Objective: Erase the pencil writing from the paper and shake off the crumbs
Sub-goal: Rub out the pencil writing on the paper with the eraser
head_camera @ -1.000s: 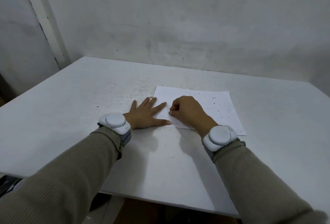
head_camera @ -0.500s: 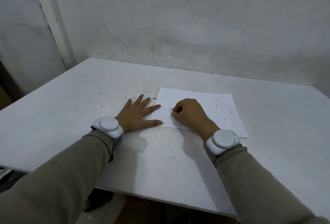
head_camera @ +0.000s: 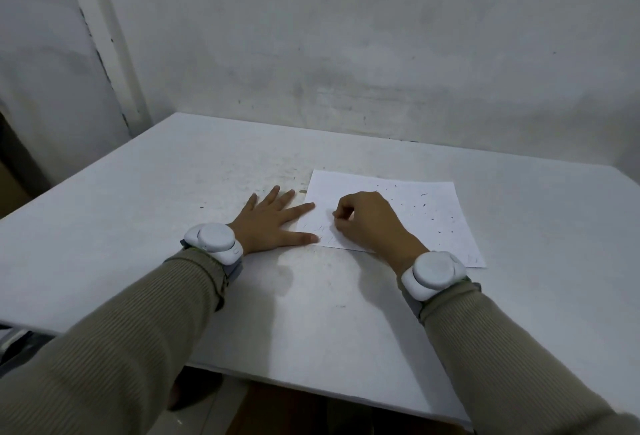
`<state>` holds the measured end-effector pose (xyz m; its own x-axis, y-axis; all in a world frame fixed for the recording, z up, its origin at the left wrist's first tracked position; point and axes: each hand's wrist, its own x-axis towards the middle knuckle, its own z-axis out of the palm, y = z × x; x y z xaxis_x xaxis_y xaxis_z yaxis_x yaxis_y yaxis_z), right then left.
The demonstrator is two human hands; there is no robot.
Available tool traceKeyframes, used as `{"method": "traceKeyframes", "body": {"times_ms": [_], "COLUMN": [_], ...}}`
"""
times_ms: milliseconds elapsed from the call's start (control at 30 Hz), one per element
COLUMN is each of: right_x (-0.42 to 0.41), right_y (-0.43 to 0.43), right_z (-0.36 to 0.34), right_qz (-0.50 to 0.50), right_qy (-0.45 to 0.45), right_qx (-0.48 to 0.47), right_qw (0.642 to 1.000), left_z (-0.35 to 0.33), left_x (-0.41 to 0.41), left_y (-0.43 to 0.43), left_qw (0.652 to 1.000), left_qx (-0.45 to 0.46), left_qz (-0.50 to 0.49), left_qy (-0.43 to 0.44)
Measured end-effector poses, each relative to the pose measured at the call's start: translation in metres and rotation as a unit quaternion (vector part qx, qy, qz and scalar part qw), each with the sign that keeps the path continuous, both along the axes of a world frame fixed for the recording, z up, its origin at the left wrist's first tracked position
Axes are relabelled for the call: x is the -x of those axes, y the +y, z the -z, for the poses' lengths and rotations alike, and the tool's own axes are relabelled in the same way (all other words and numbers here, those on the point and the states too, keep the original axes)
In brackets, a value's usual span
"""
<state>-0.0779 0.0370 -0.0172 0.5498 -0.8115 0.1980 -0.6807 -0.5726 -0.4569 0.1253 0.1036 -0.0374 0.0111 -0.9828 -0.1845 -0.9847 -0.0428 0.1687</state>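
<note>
With the paper (head_camera: 349, 186) flat on the table (head_camera: 156, 212), the open left hand (head_camera: 273, 223) should press its edge firmly while the right hand (head_camera: 370, 223), curled seemingly round a hidden eraser, rubs lightly.

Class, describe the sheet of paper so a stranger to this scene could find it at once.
Start at the white table. Right of its middle a sheet of paper lies flat, partly under the right hand, the left hand touching its left edge. Straight edges, dark crumbs and faint pencil marks set it off from the scuffed table.
</note>
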Motion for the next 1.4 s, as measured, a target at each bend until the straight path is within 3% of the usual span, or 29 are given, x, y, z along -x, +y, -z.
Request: {"method": "traceKeyframes", "body": {"times_ms": [133,367,500,667,867,1100,1267,1400], "right_x": [0.001,0.001,0.003,0.01,0.01,0.013,-0.005,-0.006], "right_y": [0.01,0.0,0.015,-0.003,0.02,-0.005,0.017,-0.001], "right_z": [-0.001,0.002,0.002,0.005,0.006,0.006,0.004,0.003], "right_qz": [-0.057,-0.007,-0.063,0.03,-0.045,0.051,-0.074,-0.009], "right_qy": [0.001,0.014,-0.008,0.011,-0.009,0.039,0.005,0.034], "right_qx": [-0.04,0.016,-0.044,0.014,0.0,0.039,-0.016,0.021], "right_qw": [0.998,1.0,0.997,0.999,0.999,0.997,0.997,0.999], "left_z": [0.001,0.0,0.002,0.0,0.0,0.001,0.0,0.002], "left_x": [-0.001,-0.001,-0.004,-0.002,-0.003,-0.002,-0.002,-0.003], "left_y": [-0.001,-0.003,-0.005,-0.004,-0.005,-0.003,-0.005,-0.005], "left_qw": [1.0,1.0,1.0,1.0,1.0,1.0,1.0,1.0], "left_qx": [-0.006,-0.012,-0.016,-0.014,-0.01,-0.008,-0.008,-0.006], "left_qz": [0.002,0.0,0.003,-0.003,-0.004,-0.003,0.002,0.0], "left_qy": [-0.005,-0.005,-0.002,0.002,0.009,0.005,0.0,0.005]}}
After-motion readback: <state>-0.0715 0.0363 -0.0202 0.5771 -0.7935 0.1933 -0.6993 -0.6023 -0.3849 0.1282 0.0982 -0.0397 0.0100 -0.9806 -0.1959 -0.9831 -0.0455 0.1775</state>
